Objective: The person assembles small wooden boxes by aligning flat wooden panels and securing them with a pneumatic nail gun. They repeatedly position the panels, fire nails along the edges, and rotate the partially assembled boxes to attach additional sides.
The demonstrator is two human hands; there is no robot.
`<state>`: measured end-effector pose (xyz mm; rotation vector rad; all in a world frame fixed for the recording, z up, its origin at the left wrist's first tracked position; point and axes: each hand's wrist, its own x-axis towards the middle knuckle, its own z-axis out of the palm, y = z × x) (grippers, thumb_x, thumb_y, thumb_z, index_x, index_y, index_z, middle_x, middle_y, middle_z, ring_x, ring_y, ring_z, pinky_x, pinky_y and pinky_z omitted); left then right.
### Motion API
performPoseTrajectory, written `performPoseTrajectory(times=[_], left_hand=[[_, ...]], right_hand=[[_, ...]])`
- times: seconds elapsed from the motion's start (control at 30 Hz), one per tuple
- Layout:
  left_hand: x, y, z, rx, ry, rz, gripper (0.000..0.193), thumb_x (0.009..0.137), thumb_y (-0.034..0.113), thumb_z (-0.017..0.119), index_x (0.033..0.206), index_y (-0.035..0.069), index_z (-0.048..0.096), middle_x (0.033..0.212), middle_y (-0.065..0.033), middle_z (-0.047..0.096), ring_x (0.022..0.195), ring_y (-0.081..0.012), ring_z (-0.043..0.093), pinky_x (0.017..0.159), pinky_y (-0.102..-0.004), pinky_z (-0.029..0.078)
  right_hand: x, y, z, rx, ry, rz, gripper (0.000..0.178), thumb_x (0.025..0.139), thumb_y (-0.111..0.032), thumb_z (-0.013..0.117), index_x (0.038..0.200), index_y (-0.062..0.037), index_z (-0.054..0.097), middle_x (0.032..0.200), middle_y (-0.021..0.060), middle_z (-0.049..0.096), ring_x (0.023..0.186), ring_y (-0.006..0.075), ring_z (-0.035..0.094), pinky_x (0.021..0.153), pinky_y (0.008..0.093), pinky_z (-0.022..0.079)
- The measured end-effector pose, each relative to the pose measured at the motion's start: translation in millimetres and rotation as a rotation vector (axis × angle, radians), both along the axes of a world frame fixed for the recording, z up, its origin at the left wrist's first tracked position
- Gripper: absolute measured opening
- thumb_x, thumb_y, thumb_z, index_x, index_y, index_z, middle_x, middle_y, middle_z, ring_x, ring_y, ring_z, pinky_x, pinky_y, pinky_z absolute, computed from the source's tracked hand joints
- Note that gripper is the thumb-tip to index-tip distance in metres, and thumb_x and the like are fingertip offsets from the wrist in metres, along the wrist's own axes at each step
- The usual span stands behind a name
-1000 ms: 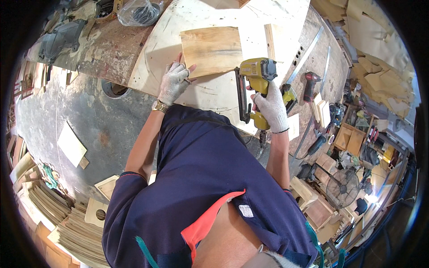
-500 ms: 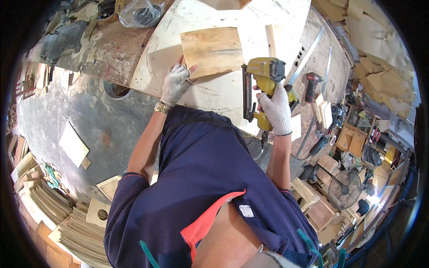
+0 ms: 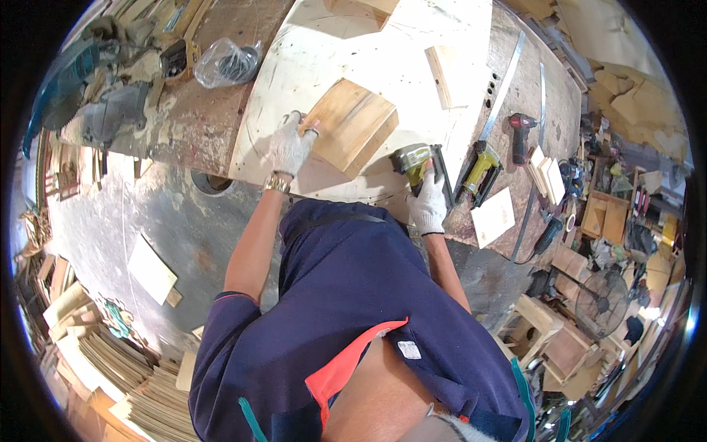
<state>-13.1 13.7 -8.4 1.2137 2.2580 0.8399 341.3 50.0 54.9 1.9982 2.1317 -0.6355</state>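
The fingers [image 3: 303,127] of the left hand [image 3: 289,147], in a white work glove, are closed on the near left edge of a light brown plywood box piece [image 3: 355,131], which lies tilted on the pale plywood surface [image 3: 412,44]. The right hand [image 3: 428,202], also in a white glove, is clenched around the handle of a yellow and black nail gun [image 3: 414,160], whose nose is just beside the right lower corner of the box piece. Beyond the right fingers lie a second yellow power tool [image 3: 480,168], a long metal ruler [image 3: 504,85] and a red cordless drill [image 3: 521,131]. Past the left fingers, a clear plastic bag [image 3: 230,62] sits on the dirty brown bench.
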Motion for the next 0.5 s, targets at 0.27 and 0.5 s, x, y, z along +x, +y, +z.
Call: performPoseTrajectory(times=[0.27, 0.5], left_hand=[[-23.8, 51.7, -42.4, -0.336, -0.040, -0.033, 0.066, 0.090, 0.058, 0.081, 0.123, 0.002, 0.071, 0.111, -0.0183, 0.077, 0.095, -0.0318, 0.073, 0.087, -0.0416, 0.058], [2.4, 38.2, -9.7, -0.221, -0.748, -0.043, 0.062, 0.104, 0.040, 0.074, 0.139, -0.010, 0.061, 0.121, -0.0090, 0.070, 0.105, -0.0149, 0.060, 0.092, -0.0283, 0.051]], right_hand=[[10.4, 22.3, 0.1, 0.170, 0.303, -0.082, 0.092, 0.091, -0.033, 0.083, 0.167, -0.0050, 0.037, 0.141, 0.0315, 0.058, 0.114, 0.0479, 0.069, 0.094, 0.0543, 0.058], [11.4, 127.5, -8.2, 0.470, 0.261, -0.155, 0.079, 0.092, -0.040, 0.081, 0.153, -0.0004, 0.049, 0.136, 0.0305, 0.059, 0.125, 0.0483, 0.063, 0.103, 0.0531, 0.056]])
